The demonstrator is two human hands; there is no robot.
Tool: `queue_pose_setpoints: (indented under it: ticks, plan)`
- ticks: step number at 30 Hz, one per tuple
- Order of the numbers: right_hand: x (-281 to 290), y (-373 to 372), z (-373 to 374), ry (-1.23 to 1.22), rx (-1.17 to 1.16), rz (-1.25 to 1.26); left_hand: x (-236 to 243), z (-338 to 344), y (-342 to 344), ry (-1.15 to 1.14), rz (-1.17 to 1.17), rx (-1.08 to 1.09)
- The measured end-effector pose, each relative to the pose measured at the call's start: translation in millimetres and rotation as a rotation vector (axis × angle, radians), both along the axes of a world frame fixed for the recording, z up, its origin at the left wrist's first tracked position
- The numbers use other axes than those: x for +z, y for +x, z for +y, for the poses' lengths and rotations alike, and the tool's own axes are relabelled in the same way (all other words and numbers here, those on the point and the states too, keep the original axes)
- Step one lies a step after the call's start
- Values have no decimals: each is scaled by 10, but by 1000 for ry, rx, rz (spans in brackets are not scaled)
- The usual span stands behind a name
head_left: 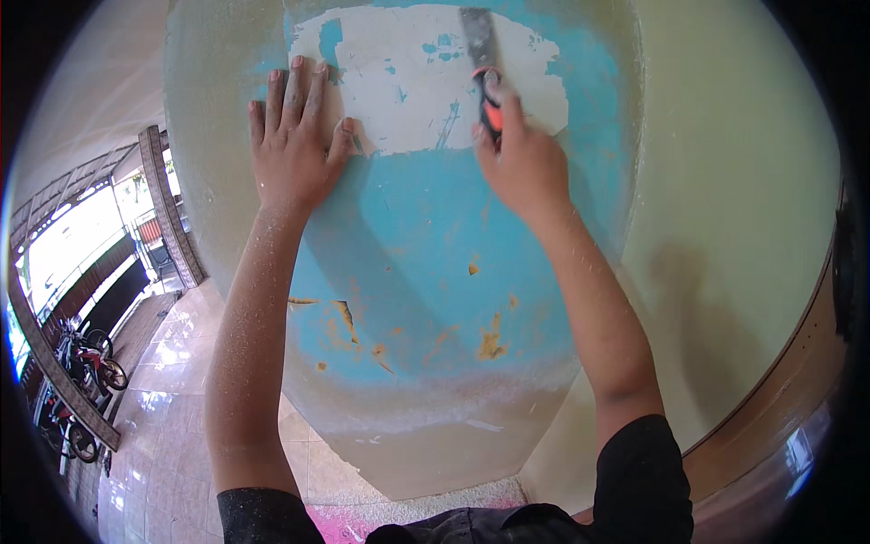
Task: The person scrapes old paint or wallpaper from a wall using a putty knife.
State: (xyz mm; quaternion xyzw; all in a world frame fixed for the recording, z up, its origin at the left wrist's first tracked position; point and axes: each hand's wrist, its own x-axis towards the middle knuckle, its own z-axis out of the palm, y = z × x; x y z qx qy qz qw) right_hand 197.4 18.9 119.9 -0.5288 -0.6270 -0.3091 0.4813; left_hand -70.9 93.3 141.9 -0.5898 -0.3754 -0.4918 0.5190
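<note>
A wall panel with turquoise paint stands before me, its upper part covered by a white scraped or filled patch with ragged edges. Bits of turquoise show through the white. My left hand lies flat with fingers spread at the patch's left edge. In my right hand is a scraper with a red and black handle, its broad metal blade pointing up against the white area. The blade and fingers are slightly blurred. Pale dust speckles both forearms.
Brown chipped spots mark the lower turquoise area. A pale green wall runs along the right, above a brown wooden edge. Shiny floor tiles stretch left toward parked motorbikes. Pink stains lie on the floor below.
</note>
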Motion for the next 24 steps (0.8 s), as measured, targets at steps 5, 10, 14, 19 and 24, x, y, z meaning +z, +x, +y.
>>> queue_pose_setpoints:
  ticks: [5, 10, 14, 19, 24]
  plan:
    - [-199, -169, -45, 41, 16, -26, -189, -39, -60, -23, -20, -19]
    - [-656, -403, -106, -136, 351, 20, -643, -136, 74, -147, -1, -48]
    - [-829, -486, -136, -115, 692, 251, -960, -418, 282, -332, 54, -191]
    - [-1080, -665, 2, -125, 766, 231, -1072, -793, 474, -622, 36, -464]
    - [-1076, -829, -111, -261, 941, 276, -1127, -833, 384, -622, -77, -636]
